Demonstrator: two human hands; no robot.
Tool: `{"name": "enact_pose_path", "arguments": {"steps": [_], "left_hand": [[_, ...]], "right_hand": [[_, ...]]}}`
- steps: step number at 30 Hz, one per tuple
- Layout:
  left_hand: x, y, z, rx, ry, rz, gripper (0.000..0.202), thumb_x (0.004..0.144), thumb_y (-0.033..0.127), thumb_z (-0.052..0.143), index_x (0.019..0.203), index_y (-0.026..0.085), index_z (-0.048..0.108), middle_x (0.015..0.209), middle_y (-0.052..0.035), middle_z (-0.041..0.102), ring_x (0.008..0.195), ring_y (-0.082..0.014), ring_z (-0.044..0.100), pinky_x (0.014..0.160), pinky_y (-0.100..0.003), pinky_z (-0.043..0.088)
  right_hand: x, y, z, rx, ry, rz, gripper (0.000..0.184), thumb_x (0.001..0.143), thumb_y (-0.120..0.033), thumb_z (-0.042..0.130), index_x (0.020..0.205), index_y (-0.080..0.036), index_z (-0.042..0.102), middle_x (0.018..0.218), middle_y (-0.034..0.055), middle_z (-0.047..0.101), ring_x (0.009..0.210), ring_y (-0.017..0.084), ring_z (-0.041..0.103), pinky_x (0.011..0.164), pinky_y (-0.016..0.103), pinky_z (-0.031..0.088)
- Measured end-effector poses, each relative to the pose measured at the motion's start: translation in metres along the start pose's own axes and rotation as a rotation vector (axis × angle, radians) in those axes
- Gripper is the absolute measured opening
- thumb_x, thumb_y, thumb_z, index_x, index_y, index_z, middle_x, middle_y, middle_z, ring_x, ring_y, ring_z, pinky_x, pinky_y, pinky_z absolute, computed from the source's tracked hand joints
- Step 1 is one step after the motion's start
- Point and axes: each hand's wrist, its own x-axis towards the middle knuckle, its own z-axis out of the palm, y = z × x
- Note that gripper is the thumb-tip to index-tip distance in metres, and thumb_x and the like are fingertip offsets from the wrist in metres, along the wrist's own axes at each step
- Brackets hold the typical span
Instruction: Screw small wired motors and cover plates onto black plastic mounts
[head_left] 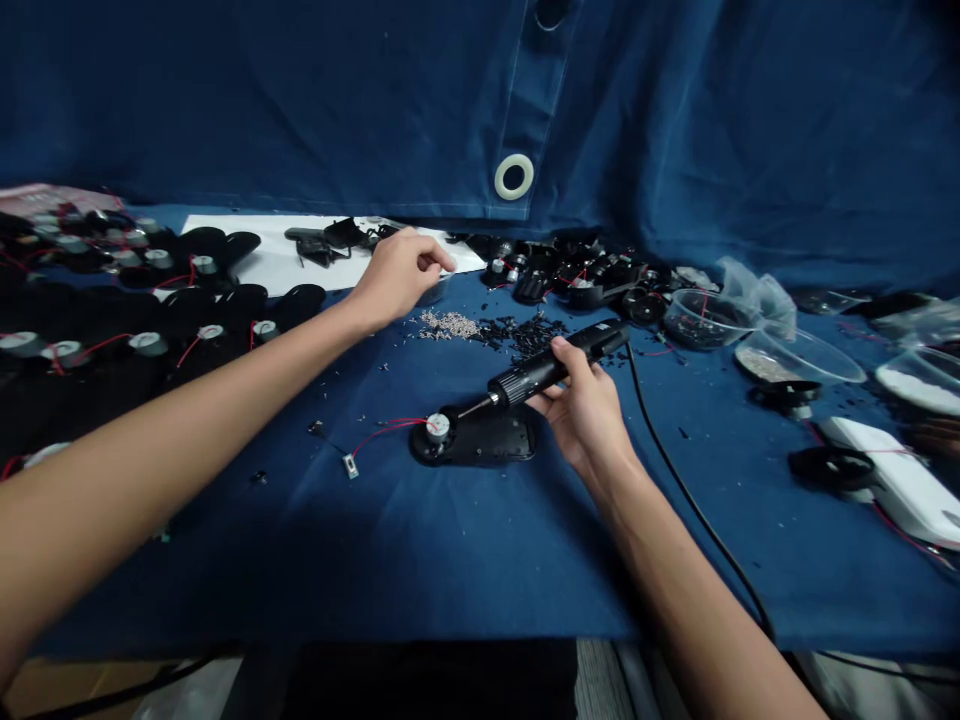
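My right hand (589, 405) is wrapped round a black corded electric screwdriver (536, 375), which is tilted down to the left. Its bit reaches to a black plastic housing (487, 440) lying on the blue cloth, close beside a round white-topped motor (437, 428) seated in the housing. Red wires run from the motor to a small switch board (350, 465) on the cloth. Farther back, my left hand (409, 270) has its fingers pinched together over a small clear cup (435, 292); whatever they hold is too small to make out.
Small silvery screws (450, 324) and small black parts (525, 335) lie piled behind the screwdriver. Rows of black housings with motors (150, 343) fill the left. Clear tubs (705, 320) and a white case (900, 480) stand at right. A blue curtain (337, 110) hangs behind.
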Motion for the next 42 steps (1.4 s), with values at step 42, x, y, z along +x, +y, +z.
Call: {"name": "enact_pose_path", "arguments": {"steps": [42], "left_hand": [[-0.14,0.073,0.006,-0.055,0.202,0.231,0.01,0.091,0.024,0.054,0.088,0.016,0.059,0.084,-0.0031,0.065,0.08,-0.0159,0.057,0.078,-0.033,0.045]], "right_hand": [[-0.002,0.005,0.01,0.095,0.12,0.096,0.029,0.075,-0.038,0.068,0.084,-0.012,0.056,0.075,0.008,0.065,0.064,0.015,0.065,0.058,0.024,0.059]]}}
